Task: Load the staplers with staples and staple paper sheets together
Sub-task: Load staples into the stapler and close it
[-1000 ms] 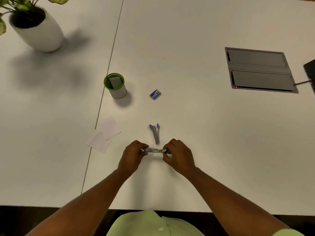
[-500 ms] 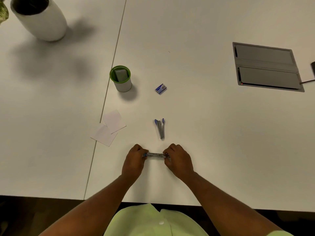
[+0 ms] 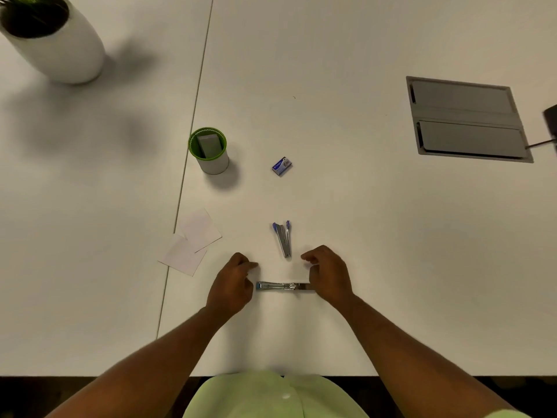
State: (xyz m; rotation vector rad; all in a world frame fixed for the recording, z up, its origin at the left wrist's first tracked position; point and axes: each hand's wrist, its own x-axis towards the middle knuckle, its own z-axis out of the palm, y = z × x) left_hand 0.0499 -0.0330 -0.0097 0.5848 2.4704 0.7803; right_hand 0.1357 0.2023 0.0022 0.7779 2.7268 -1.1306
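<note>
A stapler (image 3: 283, 286) lies flat on the white table (image 3: 346, 221) close to the near edge, stretched out sideways, with a blue tip at its left end and bare metal along the rest. The left hand (image 3: 233, 285) sits just left of that blue tip, fingers loosely curled with nothing between them, and it does not appear to touch the stapler. The right hand (image 3: 328, 274) is at the other end; its fingers are relaxed and slightly bent, and the heel of the hand covers the stapler's right end, so whether it touches or holds the metal there cannot be told.

A second stapler (image 3: 284, 238) lies just beyond the first, between the two hands and a little farther away, pointing away from the person with its blue-tipped arms spread in a narrow V. Farther back sits a small blue box of staples (image 3: 282, 166). To the left, two white paper sheets (image 3: 193, 241) overlap across the seam of the table. Behind them stands a green-rimmed cup (image 3: 211, 153) with a grey block inside. A white plant pot (image 3: 60, 46) stands at the far left corner, and a grey hatch (image 3: 465, 119) is set into the table at the right.
</note>
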